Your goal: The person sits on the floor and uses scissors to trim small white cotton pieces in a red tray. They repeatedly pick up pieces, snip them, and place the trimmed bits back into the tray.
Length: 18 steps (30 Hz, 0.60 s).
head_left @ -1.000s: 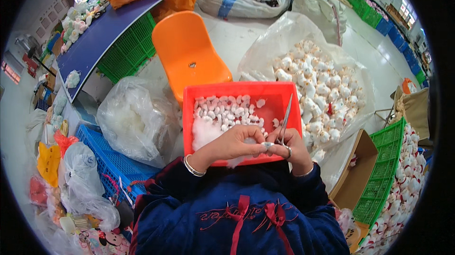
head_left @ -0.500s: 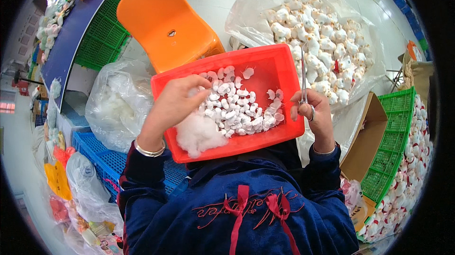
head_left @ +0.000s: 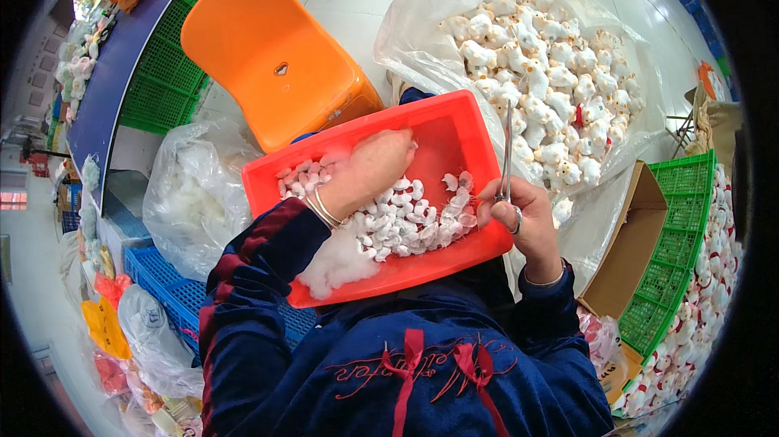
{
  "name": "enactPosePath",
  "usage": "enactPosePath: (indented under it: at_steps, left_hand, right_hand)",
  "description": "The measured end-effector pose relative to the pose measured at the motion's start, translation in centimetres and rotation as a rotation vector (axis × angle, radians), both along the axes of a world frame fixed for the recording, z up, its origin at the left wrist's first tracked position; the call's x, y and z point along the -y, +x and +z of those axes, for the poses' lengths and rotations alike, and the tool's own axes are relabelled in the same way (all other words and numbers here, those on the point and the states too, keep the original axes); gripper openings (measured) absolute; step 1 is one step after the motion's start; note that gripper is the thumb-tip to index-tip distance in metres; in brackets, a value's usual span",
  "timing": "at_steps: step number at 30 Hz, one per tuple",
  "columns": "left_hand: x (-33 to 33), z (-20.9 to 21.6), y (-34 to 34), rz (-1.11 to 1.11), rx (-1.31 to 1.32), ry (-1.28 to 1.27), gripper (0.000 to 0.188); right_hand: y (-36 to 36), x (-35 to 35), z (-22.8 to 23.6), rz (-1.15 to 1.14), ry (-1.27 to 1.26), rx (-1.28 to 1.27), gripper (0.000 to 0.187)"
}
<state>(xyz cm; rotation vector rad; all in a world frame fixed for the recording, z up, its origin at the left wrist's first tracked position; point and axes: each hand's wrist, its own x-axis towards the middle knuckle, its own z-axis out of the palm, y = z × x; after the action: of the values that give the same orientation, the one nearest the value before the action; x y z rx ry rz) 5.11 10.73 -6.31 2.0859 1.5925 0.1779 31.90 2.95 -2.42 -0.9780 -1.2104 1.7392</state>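
Note:
In the red plastic tray [head_left: 365, 281] on my lap lie many small white stuffed or fabric pieces [head_left: 402, 218], with a fluffy clump of white stuffing [head_left: 339, 262] at the near left. My left hand [head_left: 377, 163] reaches over them to the tray's far side, fingers curled. A bit of white shows at the fingertips, apparently one small piece; the fingers hide most of it. At the tray's right wall, my right hand [head_left: 523, 214] is closed around slim metal forceps [head_left: 508, 149] with a finger loop. Their jaws point away from me and look closed.
An orange chair [head_left: 276, 64] stands beyond the tray. At far right, a clear bag [head_left: 414, 31] holds many white plush figures [head_left: 560, 72]. A clear bag of stuffing [head_left: 199, 193] and a blue crate [head_left: 162, 275] sit left; a cardboard box [head_left: 621, 250] and green crate [head_left: 682, 218] right.
My left hand has moved right and forward, from above the tray's left side down to its far middle, fingers curling closed. The tray has shifted slightly nearer and left; the forceps stay in my right hand.

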Motion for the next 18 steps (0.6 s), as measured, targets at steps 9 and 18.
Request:
enactPosePath:
  at_steps: [9,18]
  left_hand:
    - [6.1,6.0,-1.4,0.112,0.485,-0.225,0.021]
    - [9.1,4.0,0.4,0.274,0.914,-0.192,0.019]
  right_hand:
    - [-2.9,-0.2,0.7,-0.070,0.178,0.291,0.021]
    - [-6.4,-1.4,-0.9,0.024,0.045,0.096,0.019]
